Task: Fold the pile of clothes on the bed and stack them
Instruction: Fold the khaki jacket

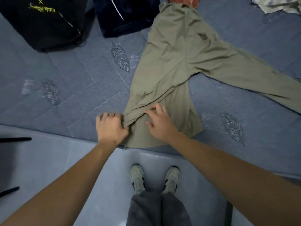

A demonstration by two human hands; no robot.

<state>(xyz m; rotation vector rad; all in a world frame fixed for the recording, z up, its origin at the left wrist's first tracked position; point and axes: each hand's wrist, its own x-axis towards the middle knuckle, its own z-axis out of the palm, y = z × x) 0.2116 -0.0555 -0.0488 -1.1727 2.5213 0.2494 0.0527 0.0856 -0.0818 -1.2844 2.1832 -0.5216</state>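
Olive shirt [175,62] spread on blue bed [65,79], hem at near edge, 1 sleeve running out toward 3 o'clock. Left hand [110,126] grips bunched hem corner, fingers curled into cloth. Right hand [160,123] rests on fabric just beside it, fingers spread, clamping nothing. Best next, as judgement: pin with right, pull corner taut, flatten creases, then fold sleeve in. Black garment [40,22] at 11 o'clock carries yellow lettering, upside down, unreadable. Navy garment [123,15] at 12 o'clock.

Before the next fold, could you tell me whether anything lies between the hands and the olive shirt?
Nothing visible does: the left hand grips the olive shirt at its hem, and the right hand rests on it.
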